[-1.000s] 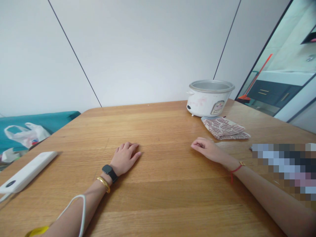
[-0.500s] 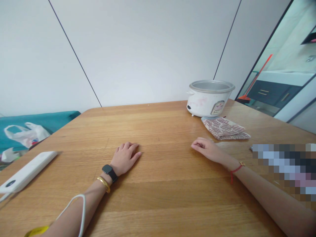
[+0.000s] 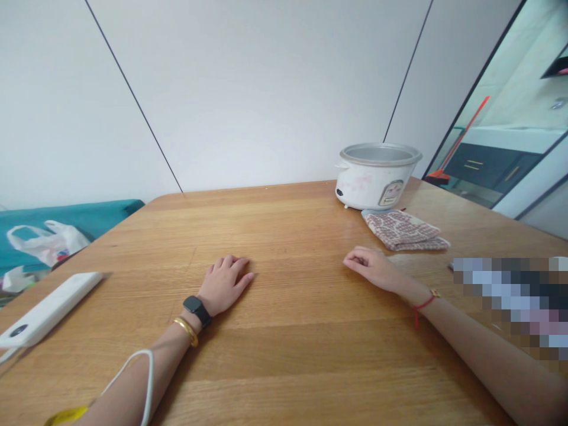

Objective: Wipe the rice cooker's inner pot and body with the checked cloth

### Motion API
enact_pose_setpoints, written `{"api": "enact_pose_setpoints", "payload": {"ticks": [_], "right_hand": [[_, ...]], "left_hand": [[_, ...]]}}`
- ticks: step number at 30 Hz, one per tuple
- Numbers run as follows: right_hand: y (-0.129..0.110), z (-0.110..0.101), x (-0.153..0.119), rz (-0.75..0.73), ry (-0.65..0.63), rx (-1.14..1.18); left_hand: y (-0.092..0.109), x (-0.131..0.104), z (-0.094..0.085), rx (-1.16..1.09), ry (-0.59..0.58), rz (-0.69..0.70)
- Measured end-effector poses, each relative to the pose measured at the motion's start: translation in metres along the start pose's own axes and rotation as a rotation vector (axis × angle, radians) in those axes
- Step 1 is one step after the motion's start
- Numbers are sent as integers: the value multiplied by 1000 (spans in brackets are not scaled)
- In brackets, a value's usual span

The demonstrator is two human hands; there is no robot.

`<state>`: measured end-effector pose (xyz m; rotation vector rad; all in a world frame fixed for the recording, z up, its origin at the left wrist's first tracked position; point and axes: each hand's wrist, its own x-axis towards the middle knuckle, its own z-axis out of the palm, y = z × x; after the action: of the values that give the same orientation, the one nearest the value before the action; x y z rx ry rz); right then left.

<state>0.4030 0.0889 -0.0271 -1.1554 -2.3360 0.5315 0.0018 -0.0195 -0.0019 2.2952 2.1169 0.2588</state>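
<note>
My left hand [image 3: 224,284] lies palm down on the wooden table [image 3: 284,355], fingers relaxed and thumb apart, holding nothing. A black watch and a gold bangle are on that wrist. On the right, my right hand [image 3: 369,267] rests on its side on the wood, fingers loosely curled in, with nothing seen in them; a red string bracelet circles its wrist. Just beyond it lies a folded brown-and-white patterned cloth [image 3: 406,231]. Behind the cloth stands a white rice cooker [image 3: 366,188] without a lid, its inside showing grey.
A long white power bank [image 3: 57,305] with a cable lies at the table's left edge. A white cable [image 3: 149,378] crosses my left forearm. A plastic bag [image 3: 53,239] sits on a teal seat [image 3: 110,213]. A pixelated patch covers something at right. A pale wall stands behind.
</note>
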Motion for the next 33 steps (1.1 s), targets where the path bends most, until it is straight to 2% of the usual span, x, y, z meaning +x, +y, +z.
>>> {"api": "enact_pose_setpoints", "payload": {"ticks": [33], "right_hand": [[-6,-2,-1,-11,22,9]], "left_hand": [[0,0,1,12,6,7]]}}
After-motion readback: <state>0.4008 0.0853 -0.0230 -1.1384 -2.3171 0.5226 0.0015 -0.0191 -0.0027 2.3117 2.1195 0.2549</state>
